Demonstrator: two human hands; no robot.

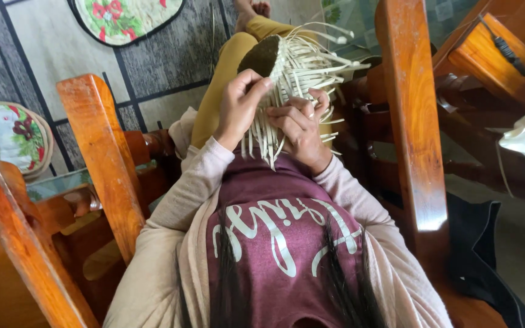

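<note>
Maroon shirt (287, 243), hands (274, 115) gripping half-hidden woven strips (302, 70)

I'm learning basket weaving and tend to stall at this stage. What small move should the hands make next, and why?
Probably tuck the next loose strip across its neighbours. The left hand grips the woven piece at its finished edge, the right hand presses on the strips, and many pale ends splay out unwoven.

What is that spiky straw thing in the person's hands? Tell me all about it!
The half-woven basket piece looks made of pale, flat straw strips. Its woven part is dark and rounded, and many loose strips fan out and hang down. The left hand grips its rim; the right hand pinches strips. It is held over the lap.
</note>
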